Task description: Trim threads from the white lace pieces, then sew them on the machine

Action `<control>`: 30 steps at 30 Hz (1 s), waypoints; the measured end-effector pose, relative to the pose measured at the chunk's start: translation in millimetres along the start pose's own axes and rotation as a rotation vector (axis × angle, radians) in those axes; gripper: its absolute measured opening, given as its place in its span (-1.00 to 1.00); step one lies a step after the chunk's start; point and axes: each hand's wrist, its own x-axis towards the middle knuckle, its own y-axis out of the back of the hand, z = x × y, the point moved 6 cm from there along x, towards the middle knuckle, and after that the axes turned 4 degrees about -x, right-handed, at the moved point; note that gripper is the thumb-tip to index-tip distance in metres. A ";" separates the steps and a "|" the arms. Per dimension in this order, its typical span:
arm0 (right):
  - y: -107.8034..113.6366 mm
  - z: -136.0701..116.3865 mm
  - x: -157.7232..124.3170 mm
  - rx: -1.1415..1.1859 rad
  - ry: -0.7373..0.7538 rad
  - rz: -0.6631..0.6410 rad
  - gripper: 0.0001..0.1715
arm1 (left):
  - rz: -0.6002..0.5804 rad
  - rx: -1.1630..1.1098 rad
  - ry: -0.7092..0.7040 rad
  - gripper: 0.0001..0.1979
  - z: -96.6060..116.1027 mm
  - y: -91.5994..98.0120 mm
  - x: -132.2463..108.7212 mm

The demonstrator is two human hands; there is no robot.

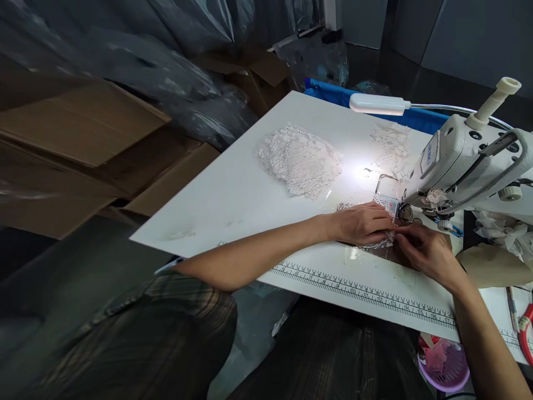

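Observation:
A white sewing machine [452,150] stands at the right of the white table, its needle area just beyond my hands. My left hand [366,225] lies with curled fingers on a piece of white lace [385,243], holding it beside the presser foot [402,212]. My right hand [431,250] pinches with thumb and fingers at the right edge of the same lace, close to my left fingertips. Much of the lace is hidden under my hands. A stack of white lace pieces [297,161] lies on the table to the left, and more lace [391,144] lies behind the needle.
A lit lamp [378,104] shines on the table [208,214]. A printed ruler [362,293] runs along the front edge. Red-handled scissors [525,333] lie at the far right, with a purple basket [449,378] below. Cardboard boxes [79,122] stand at the left.

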 end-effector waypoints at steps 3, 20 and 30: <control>14.8 12.9 1.8 -0.041 -0.064 -0.033 -0.61 | -0.013 -0.031 0.011 -0.84 -1.6 0.4 -0.7; -10.2 15.6 -8.8 -0.345 0.102 0.098 -0.55 | 0.048 -0.029 0.019 -0.85 5.0 5.3 0.9; -9.3 25.1 -10.4 -0.123 0.001 0.132 -0.51 | 0.007 -0.018 0.028 -0.80 3.6 1.6 0.0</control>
